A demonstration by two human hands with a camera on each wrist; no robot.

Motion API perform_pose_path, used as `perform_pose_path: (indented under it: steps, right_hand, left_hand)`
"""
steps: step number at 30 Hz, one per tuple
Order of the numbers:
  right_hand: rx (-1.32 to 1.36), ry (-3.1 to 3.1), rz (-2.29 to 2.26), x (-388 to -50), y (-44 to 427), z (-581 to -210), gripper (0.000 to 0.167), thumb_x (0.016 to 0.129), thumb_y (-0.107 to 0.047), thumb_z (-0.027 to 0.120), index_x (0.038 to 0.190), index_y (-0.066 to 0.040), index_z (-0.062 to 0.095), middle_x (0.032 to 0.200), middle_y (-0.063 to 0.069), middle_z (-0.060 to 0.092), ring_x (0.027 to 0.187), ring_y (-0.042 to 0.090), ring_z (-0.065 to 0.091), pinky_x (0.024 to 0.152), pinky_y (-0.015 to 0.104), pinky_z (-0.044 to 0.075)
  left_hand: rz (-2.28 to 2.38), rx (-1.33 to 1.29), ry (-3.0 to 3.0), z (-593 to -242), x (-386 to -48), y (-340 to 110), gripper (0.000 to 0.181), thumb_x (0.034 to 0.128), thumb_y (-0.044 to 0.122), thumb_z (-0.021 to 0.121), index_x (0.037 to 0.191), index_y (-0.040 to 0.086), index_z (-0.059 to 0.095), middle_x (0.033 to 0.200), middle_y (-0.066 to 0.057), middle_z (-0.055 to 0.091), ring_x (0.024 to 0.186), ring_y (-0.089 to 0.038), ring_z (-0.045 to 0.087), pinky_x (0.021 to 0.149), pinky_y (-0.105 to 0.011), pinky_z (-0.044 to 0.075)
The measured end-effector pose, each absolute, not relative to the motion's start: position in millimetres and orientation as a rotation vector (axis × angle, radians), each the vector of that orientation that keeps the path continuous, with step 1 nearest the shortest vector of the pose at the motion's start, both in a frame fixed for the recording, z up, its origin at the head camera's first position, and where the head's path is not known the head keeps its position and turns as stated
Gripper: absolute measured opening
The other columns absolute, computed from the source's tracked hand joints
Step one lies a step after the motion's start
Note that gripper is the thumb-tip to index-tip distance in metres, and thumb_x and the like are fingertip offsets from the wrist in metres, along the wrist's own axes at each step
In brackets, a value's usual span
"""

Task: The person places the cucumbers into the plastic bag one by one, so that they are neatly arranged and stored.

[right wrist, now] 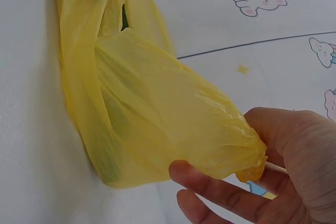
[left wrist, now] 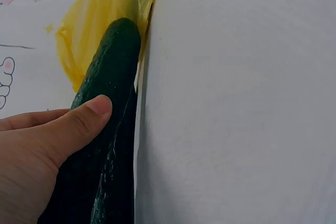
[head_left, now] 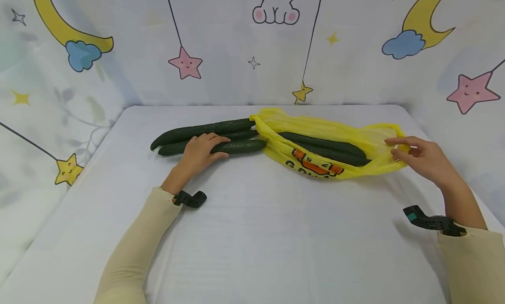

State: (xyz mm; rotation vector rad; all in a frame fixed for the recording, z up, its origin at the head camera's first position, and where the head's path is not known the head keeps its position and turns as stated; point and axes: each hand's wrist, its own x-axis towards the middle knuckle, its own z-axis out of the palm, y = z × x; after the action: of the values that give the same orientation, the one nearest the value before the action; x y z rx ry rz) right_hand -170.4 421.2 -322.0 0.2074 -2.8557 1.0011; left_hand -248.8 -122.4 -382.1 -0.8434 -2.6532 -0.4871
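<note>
Several dark green cucumbers point(head_left: 244, 146) lie side by side on the table, their right ends at a yellow plastic bag point(head_left: 378, 144). My left hand point(head_left: 201, 153) grips the front cucumber, with the thumb on its near side in the left wrist view and the fingers over the far side point(left wrist: 58, 135). Other cucumbers point(head_left: 335, 148) show through the opening along the bag, which lies on its side with an orange cartoon print. At the bag's right end my right hand point(head_left: 428, 157) pinches the thin plastic point(right wrist: 210, 129); the lower fingers are spread beside it.
A white-covered table point(head_left: 276, 234) runs under everything. Behind it and at both sides hangs a pale cloth backdrop point(head_left: 236, 85) with printed moons, stars and clouds. Each wrist carries a black camera mount point(head_left: 191, 199).
</note>
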Motion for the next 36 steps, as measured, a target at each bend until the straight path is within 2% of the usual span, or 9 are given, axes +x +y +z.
perform_pose_path:
  steps: [9,18,25,36]
  right_hand:
    - [0.186,-2.850,1.006,-169,418,-321,0.035,0.097,-0.015,0.061,0.129,0.000,0.059,0.086,-0.030,0.057,0.070,0.005,0.051,0.061,0.014,0.043]
    - [0.199,-2.846,1.004,-170,418,-324,0.034,0.097,-0.015,0.061,0.128,0.000,0.060,0.088,-0.032,0.056,0.070,0.005,0.050,0.060,0.014,0.042]
    - [0.194,-2.856,1.001,-171,419,-322,0.034,0.097,-0.016,0.061,0.129,-0.002,0.060,0.089,-0.031,0.056,0.072,0.007,0.048,0.059,0.016,0.041]
    - [0.201,-2.849,1.021,-169,416,-322,0.035,0.098,-0.016,0.060,0.129,0.000,0.059,0.094,-0.031,0.053,0.073,0.004,0.050,0.062,0.012,0.043]
  left_hand:
    - [-0.484,-0.914,-2.572,-374,-247,-118,0.043,0.0827,0.031,0.076,0.123,0.018,0.068,0.114,-0.008,0.067,0.097,-0.029,0.062,0.074,-0.041,0.045]
    - [-0.415,-0.964,-2.599,-365,-243,-109,0.045,0.0834,0.033,0.075,0.126,0.020,0.067,0.115,-0.007,0.067,0.100,-0.029,0.061,0.082,-0.043,0.045]
    - [-0.401,-1.039,-2.522,-362,-241,-101,0.044,0.0832,0.033,0.075,0.124,0.019,0.068,0.112,-0.007,0.068,0.096,-0.028,0.061,0.078,-0.042,0.046]
    - [-0.358,-1.054,-2.457,-350,-243,-84,0.044,0.0829,0.036,0.074,0.124,0.020,0.068,0.111,-0.006,0.069,0.098,-0.025,0.063,0.079,-0.041,0.047]
